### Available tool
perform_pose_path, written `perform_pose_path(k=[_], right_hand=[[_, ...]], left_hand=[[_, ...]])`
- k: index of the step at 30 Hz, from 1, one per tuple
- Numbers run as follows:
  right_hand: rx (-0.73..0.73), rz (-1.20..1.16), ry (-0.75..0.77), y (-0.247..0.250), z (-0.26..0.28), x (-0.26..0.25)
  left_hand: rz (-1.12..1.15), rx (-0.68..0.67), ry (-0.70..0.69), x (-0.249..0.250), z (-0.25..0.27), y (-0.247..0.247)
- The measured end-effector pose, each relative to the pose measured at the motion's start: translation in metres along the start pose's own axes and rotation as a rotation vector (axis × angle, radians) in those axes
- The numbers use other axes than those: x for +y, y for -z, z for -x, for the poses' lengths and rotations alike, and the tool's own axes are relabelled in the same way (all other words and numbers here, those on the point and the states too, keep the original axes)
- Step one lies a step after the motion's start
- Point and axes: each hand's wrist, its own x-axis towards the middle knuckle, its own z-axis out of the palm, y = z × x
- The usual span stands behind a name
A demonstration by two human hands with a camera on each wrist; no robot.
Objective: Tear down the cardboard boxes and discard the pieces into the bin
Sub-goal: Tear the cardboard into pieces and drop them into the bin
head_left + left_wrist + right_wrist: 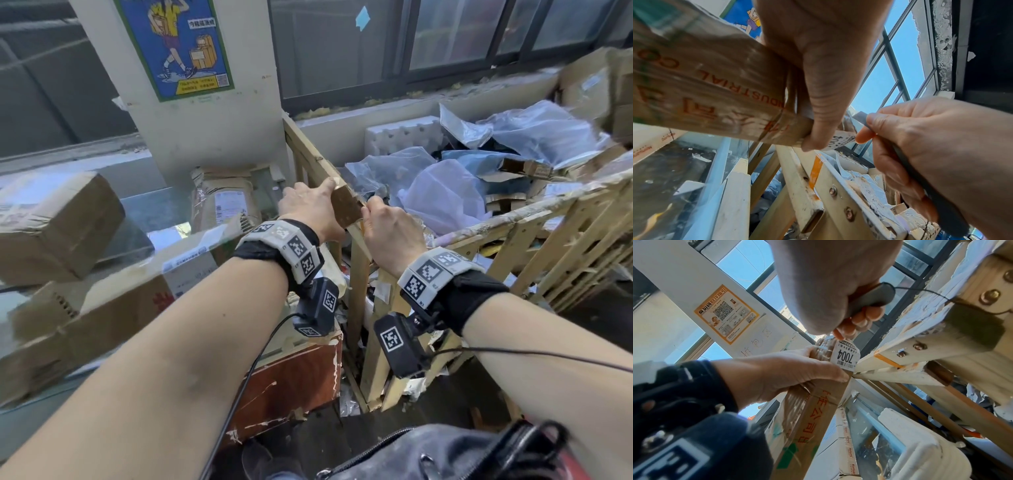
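I count my two hands, left hand (310, 209) and right hand (390, 233), one folded cardboard piece (346, 202) between them, one dark cutter (869, 300), one wooden slatted bin (534, 219), three cardboard boxes at left, and one poster (178, 44).

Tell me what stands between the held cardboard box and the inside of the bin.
Nothing visible. The left hand holds the cardboard box at the wooden bin's near corner rail; the open top lies just beyond.
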Motion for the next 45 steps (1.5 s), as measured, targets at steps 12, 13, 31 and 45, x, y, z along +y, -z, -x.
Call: perform_pose_path(k=[12,13,31,45], right_hand=[[-0.028,0.009,0.034,-0.007,-0.004,-0.016],[-0.030,0.009,0.035,-0.008,-0.004,-0.017],[-0.123,0.064,0.035,-0.005,-0.011,-0.028],[-0.336,0.069,-0.022,-0.009,-0.008,-0.031]], left_hand=[[0.018,-0.014,0.026,-0.019,0.005,-0.005],[0.015,-0.017,0.027,-0.021,0.005,-0.005],[0.021,-0.001,-0.006,-0.041,-0.002,-0.009],[-0.058,0.014,0.041,-0.059,-0.005,-0.022]])
